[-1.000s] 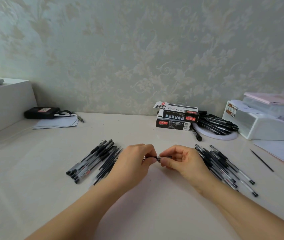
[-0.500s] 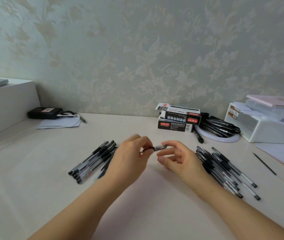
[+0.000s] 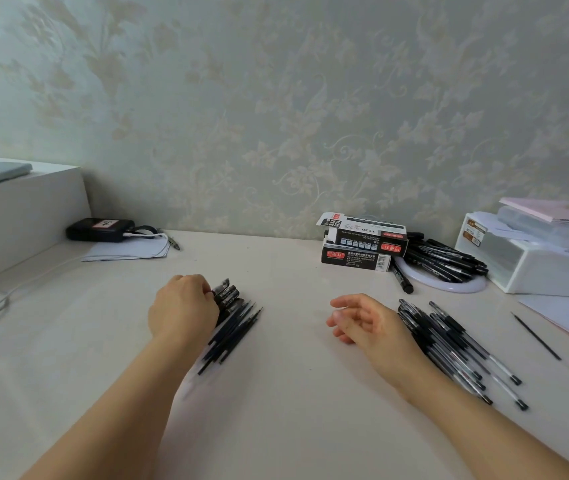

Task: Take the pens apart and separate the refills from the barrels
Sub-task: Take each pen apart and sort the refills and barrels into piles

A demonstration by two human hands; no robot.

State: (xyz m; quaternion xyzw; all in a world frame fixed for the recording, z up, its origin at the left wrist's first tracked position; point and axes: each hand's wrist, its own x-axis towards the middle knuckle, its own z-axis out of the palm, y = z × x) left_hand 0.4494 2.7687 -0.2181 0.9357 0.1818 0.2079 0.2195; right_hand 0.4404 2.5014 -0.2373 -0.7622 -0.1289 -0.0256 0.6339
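Pens (image 3: 463,344), whole, heaped on worktop (image 3: 293,393) just right of right hand (image 3: 362,322); long axes run from near the fingers toward the near right. Right hand: empty, fingers loosely curled, nearest that heap. Left hand (image 3: 182,308): fingers curled down over left pile (image 3: 231,320) of barrels and thin refills, axes slanting near-left to far-right; whether it grips one cannot be told. Next pen, by judgement: a short reach rightward for the right hand.

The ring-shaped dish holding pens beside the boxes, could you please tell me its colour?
White; the ring-shaped dish shows in the head view, right of the pen boxes.
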